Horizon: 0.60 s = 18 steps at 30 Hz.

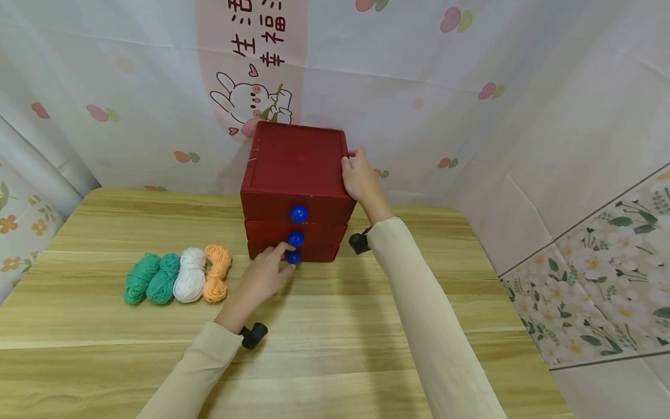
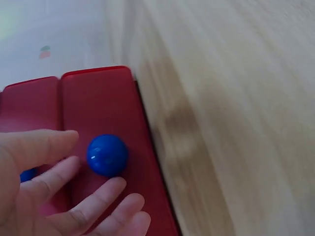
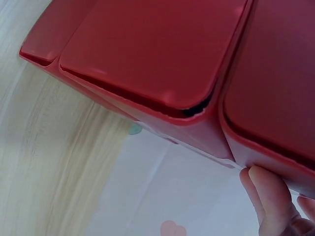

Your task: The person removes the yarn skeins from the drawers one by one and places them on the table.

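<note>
A red three-drawer box point(image 1: 300, 160) stands against the backdrop, its drawers pushed in. Each drawer front carries one round blue knob. My left hand point(image 1: 266, 272) reaches the bottom knob point(image 1: 293, 256), its fingers spread around it. In the left wrist view the bottom knob point(image 2: 107, 155) shows between the parted fingers point(image 2: 106, 194), with a small gap from them. My right hand point(image 1: 363, 180) rests along the upper right edge of the box, fingers extended. Seen from the right wrist, its fingertips point(image 3: 268, 184) touch the side of the top drawer's casing.
Several yarn skeins lie in a row at left: green ones point(image 1: 163, 279), a white one point(image 1: 191, 276) and an orange one point(image 1: 217, 272). The wooden table point(image 1: 314, 361) bears everything. A printed curtain point(image 1: 398, 99) hangs right behind the box.
</note>
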{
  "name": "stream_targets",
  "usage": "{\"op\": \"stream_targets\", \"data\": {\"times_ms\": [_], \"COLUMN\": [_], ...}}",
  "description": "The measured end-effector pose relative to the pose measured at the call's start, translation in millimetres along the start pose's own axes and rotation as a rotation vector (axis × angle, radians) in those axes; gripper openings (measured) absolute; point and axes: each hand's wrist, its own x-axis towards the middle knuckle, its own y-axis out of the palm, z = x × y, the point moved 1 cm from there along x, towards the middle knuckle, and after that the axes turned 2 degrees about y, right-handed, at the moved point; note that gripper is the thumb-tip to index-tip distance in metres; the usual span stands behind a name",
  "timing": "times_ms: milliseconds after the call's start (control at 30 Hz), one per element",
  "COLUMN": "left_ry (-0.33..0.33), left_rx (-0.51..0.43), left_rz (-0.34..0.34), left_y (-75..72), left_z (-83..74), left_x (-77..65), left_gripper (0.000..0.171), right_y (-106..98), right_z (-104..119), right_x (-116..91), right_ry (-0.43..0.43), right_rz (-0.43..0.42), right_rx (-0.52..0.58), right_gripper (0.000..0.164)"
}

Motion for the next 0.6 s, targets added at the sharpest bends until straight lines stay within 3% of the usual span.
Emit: {"op": "stream_targets", "data": {"times_ms": [300,600], "left_ry": [0.042,0.004], "left_rx": [0.027,0.066], "left_rz": [-0.030,-0.035], "left_y": [10.0,8.8], "left_z": [3.0,-1.7], "left_x": [6.7,10.1], "left_gripper": [0.030,0.024], "right_y": [-0.6,-1.5], "right_z": [1.4,1.5], "right_x": [-0.4,-1.3], "right_ry": [-0.002,0.009], "right_rz": [0.002,-0.002], "right_rx": [0.003,0.015], "right_gripper": [0.045,0.044]}}
